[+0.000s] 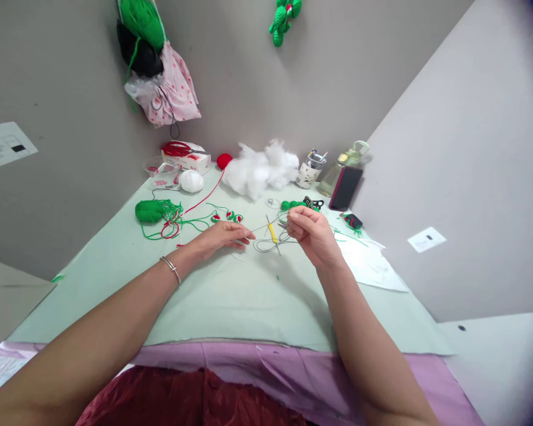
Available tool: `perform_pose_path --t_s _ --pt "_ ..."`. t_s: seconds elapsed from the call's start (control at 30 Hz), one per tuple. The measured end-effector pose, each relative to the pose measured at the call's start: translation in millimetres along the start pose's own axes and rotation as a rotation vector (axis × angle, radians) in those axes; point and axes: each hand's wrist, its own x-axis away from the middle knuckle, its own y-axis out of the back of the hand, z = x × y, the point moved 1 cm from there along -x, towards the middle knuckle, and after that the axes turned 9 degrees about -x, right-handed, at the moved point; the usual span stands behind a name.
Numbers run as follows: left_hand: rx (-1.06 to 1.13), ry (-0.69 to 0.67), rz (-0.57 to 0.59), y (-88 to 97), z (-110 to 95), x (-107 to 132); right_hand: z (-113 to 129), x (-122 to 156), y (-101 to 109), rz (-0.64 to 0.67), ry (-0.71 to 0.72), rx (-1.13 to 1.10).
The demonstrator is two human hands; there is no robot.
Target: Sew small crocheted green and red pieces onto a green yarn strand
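Observation:
My left hand (233,235) is closed at the fingertips on a thin dark thread (261,228), which runs right toward my other hand. Raised a little over the table, my right hand (311,234) has thumb and forefinger pinched at the thread's other end; the exact grip is too small to see. Between the hands lies a yellow-handled crochet hook (272,232), with loops of dark cord (263,245) around it. Grey pointed metal tips (282,225) show beside my right fingers, their rest hidden. Small red, white and green crocheted pieces (230,216) lie behind my left hand.
Green yarn (150,210), a white yarn ball (190,181) and red-handled scissors (176,148) on a box are at the left. White stuffing (262,168) sits at the back. A pen cup (310,173), bottle (333,182), phone (346,188) and white sheet (371,263) stand or lie right.

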Motion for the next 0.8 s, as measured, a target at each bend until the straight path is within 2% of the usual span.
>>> perform_pose_path --t_s 0.17,0.37,0.5,0.8 --pt "0.071 0.018 -0.002 -15.4 -2 2 0 2 -2 0.076 -0.020 0.007" --pt "0.149 0.053 0.057 -30.9 -1 5 -8 4 -8 0.139 -0.061 0.130" --pt "0.225 0.065 0.079 -32.3 -3 6 -12 4 -10 0.110 -0.036 0.275" --pt "0.290 0.075 0.073 -32.2 -6 6 -15 3 -7 0.041 0.029 0.435"
